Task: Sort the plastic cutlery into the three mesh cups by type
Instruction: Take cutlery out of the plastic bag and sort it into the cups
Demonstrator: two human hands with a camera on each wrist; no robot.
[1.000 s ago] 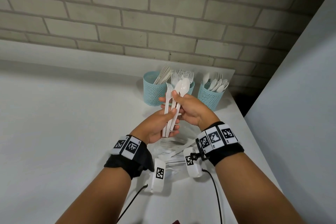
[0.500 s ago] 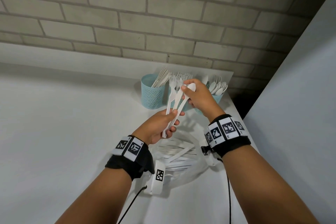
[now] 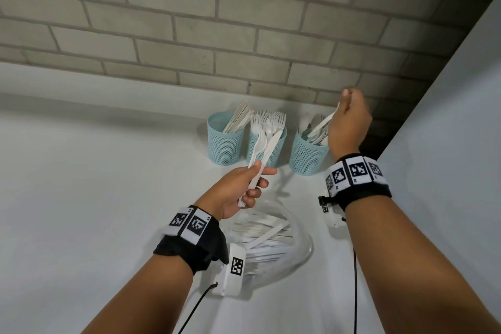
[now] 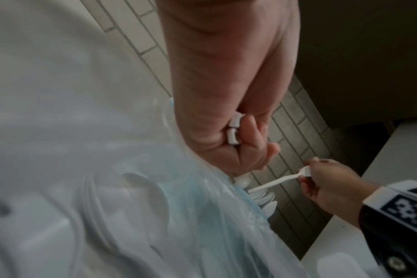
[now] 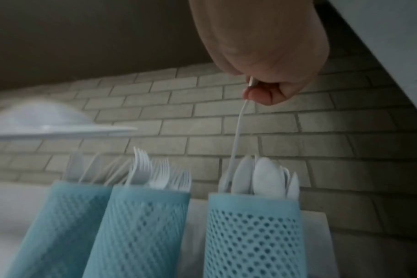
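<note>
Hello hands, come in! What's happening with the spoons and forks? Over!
Right hand pinches a spoon, handle already in the spoon cup. Left hand grips a fork and knife. Nothing in the way.

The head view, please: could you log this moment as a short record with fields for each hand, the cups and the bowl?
left hand: grips a fork and a knife
right hand: pinches a spoon by its bowl end, handle going down into the right cup
left cup: knives
middle cup: forks
right cup: spoons
bowl: clear, unsorted cutlery still inside
</note>
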